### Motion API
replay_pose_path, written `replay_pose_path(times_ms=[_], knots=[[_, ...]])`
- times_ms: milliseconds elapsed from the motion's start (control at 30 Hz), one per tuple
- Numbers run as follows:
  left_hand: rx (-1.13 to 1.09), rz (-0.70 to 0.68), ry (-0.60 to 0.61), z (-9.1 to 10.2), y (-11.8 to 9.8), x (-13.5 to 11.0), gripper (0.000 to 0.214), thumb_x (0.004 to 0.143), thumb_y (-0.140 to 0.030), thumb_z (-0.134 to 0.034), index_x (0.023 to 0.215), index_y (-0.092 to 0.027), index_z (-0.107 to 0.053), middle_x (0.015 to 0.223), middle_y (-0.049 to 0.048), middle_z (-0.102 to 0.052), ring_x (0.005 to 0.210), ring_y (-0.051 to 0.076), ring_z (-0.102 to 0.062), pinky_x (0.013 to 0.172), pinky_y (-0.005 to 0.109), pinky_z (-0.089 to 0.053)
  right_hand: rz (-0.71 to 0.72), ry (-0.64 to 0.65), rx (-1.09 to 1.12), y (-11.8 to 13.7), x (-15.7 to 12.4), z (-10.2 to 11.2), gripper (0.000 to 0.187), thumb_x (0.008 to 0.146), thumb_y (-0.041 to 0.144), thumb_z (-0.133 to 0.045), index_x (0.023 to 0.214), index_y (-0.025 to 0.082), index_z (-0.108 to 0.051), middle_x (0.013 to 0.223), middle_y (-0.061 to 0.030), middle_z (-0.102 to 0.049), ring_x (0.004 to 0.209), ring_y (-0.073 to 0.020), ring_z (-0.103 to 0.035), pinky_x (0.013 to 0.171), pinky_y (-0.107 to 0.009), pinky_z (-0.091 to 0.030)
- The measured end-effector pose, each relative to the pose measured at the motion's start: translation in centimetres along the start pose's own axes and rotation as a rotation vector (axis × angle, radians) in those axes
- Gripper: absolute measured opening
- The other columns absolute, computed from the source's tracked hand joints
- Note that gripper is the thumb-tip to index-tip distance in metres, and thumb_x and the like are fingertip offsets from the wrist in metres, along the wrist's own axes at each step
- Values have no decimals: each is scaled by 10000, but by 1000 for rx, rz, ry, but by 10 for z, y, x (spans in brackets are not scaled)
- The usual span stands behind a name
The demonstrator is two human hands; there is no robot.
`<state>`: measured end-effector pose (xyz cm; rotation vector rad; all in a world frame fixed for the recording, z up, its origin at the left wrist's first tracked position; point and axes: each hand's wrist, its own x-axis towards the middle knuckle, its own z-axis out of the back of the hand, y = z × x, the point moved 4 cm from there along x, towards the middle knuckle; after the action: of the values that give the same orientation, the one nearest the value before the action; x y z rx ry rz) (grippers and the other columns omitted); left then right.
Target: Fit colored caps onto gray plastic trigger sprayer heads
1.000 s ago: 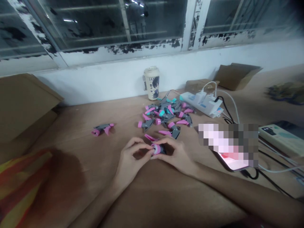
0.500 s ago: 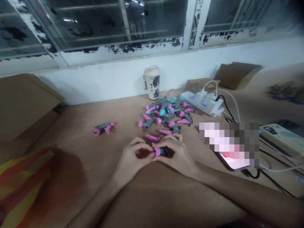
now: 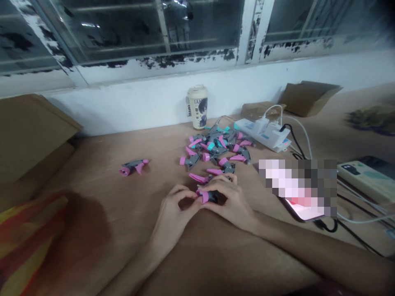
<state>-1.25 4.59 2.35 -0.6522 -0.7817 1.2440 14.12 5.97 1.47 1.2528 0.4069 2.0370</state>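
Observation:
Between my two hands is a grey spray bottle trigger head [image 3: 204, 196] with a pink collar. My right hand [image 3: 230, 199] is closed around its grey body, hiding much of it. The thumb and fingers of my left hand [image 3: 177, 207] pinch the pink collar from the left. A pink lever [image 3: 198, 177] shows just above the fingers. Beyond my hands lies a pile of similar trigger heads [image 3: 216, 150], grey with pink or turquoise parts. A single trigger head [image 3: 134, 167] lies apart on the table to the left.
A paper coffee cup [image 3: 198, 107] stands by the wall. A power strip [image 3: 265, 133] with chargers and cables sits right of the pile. A phone [image 3: 304, 211] and a second phone [image 3: 370, 181] lie at right. Cardboard [image 3: 33, 135] and a red-yellow bag [image 3: 33, 242] are at left.
My left hand has shifted slightly at the pink collar, with its wrist turned a little. My right hand and the pile look unchanged.

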Motion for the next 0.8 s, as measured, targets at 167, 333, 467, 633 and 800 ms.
replay_pose_path(times_ms=[167, 333, 467, 633, 800], knots=[[-226, 65, 55, -1, -5, -3, 369, 906, -382, -409, 757, -200, -694, 914, 28, -526, 821, 142, -556, 701, 242, -468, -60, -10, 19, -5, 0, 1, 271, 688, 371, -739, 909, 256, -630, 887, 25, -709, 891, -191, -626, 883, -382, -311], [-137, 12, 26, -1, -7, -6, 328, 920, -390, -386, 963, -246, -677, 1027, 34, -506, 937, 161, -536, 782, 270, -472, -101, -16, 50, -9, -1, 1, 276, 693, 396, -728, 918, 273, -626, 927, 32, -711, 936, -205, -624, 903, -396, -320], [-6, -65, -54, 3, -7, -6, 295, 918, -370, -396, 934, -231, -656, 953, 32, -518, 900, 161, -538, 775, 278, -467, -106, 0, 64, -8, -3, -1, 292, 683, 413, -731, 919, 273, -630, 929, 25, -712, 896, -206, -638, 888, -404, -348], [151, -144, -99, 4, -12, -9, 289, 912, -348, -396, 799, -191, -611, 904, 35, -507, 817, 155, -539, 763, 288, -451, -64, -8, 49, -2, -3, 0, 225, 716, 382, -711, 886, 259, -631, 880, 16, -711, 855, -197, -645, 880, -403, -361], [86, -126, -55, 1, -15, -9, 314, 916, -324, -393, 701, -181, -572, 857, 26, -505, 806, 147, -541, 749, 274, -443, -34, 8, 61, 2, -2, 0, 170, 748, 312, -694, 887, 249, -622, 891, 20, -709, 864, -180, -642, 884, -389, -346]])
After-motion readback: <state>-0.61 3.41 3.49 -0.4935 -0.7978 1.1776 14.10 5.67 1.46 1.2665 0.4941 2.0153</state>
